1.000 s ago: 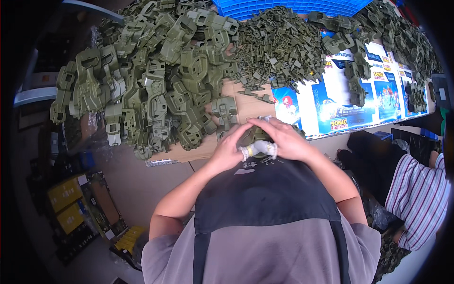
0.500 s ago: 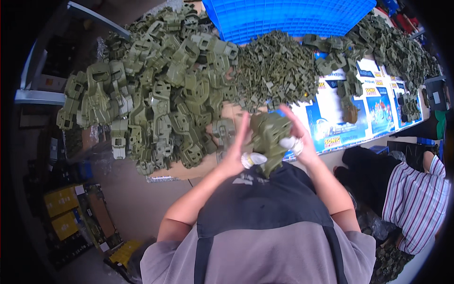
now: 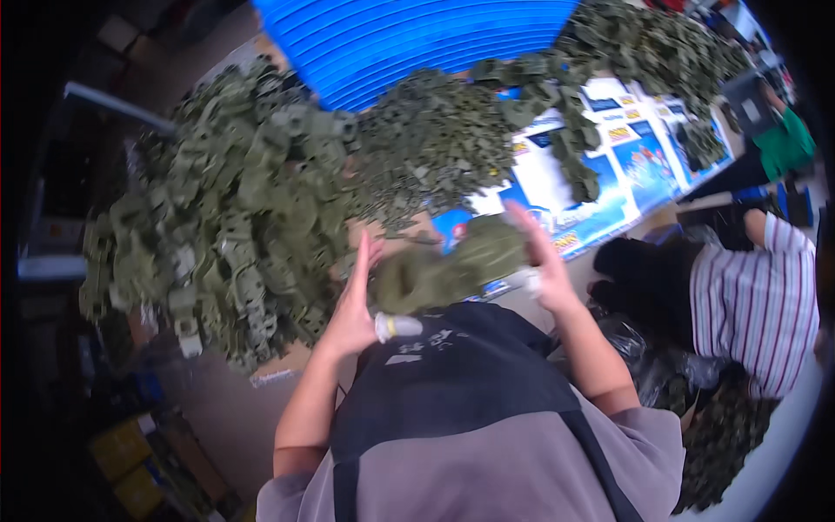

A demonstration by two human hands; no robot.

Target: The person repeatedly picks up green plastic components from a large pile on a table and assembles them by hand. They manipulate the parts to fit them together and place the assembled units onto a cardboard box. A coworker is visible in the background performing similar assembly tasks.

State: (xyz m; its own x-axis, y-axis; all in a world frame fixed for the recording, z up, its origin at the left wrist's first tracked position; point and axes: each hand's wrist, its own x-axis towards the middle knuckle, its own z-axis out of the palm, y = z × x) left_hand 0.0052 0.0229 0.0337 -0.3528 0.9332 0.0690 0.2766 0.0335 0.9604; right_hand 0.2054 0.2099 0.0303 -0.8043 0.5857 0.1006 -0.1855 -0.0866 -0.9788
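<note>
An olive-green moulded plastic part, smeared by motion, lies crosswise between my hands in front of the dark apron. My left hand is at its left end, fingers straight up and the white-covered thumb along its near side. At the right end is my right hand, its fingers stretched along the part and its thumb, also in a white cover, against it. The part seems gripped between the two hands. Just beyond, a large heap of similar green parts covers the left of the table.
Small green pieces form a pile in front of a blue plastic crate. Printed blue-and-white sheets cover the table's right side, with more green parts on them. Someone in a striped shirt bends close by on the right.
The green part has turned from upright to crosswise, and my hands have moved farther apart. My left hand went leftward. The whole view has swung, shifting the table's contents to the left.
</note>
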